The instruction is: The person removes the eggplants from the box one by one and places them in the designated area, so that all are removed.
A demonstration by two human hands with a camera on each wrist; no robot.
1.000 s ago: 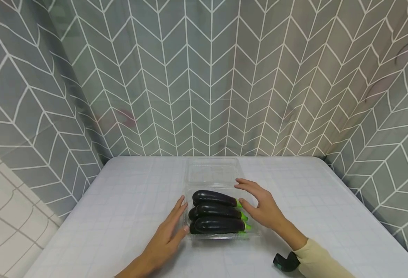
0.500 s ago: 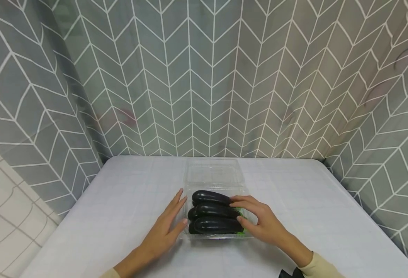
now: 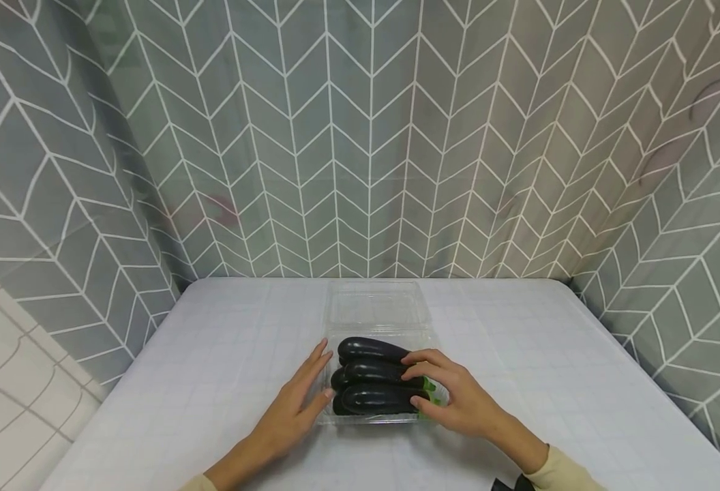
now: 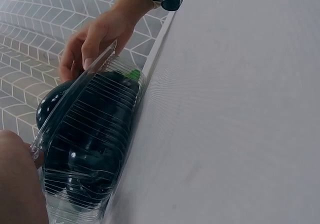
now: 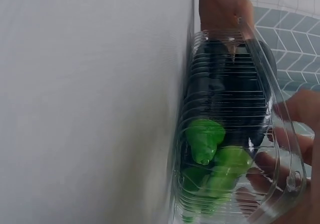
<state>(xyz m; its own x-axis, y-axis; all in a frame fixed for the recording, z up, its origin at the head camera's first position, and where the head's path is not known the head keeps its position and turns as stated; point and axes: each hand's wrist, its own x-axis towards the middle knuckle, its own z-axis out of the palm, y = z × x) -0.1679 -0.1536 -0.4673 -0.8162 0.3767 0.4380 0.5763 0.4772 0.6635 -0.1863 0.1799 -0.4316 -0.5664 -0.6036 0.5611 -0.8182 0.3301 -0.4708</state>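
Note:
A clear plastic clamshell container (image 3: 375, 420) sits on the table, its lid (image 3: 378, 306) folded back behind it. Inside lies a stack of several dark purple eggplants (image 3: 375, 398), green stems (image 5: 205, 141) to the right. My left hand (image 3: 283, 419) rests against the container's left side, fingers straight and thumb near its front corner. Over the right ends of the eggplants, my right hand (image 3: 461, 395) spreads loosely bent fingers, which touch the upper eggplants. The thumb lies by the front eggplant. In the right wrist view, some of these fingers (image 5: 300, 104) reach inside the container's rim.
A white-covered table (image 3: 213, 341) extends around the container. Grey curtains (image 3: 372, 136) with a white chevron pattern stand behind and on both sides. A black device (image 3: 512, 485) sits at the right cuff, by the bottom edge. White tiles (image 3: 16, 375) show at far left.
My right hand has come down and leftward from above the container's right side onto the eggplants' stem ends, its fingers now farther over them. The left hand has barely moved.

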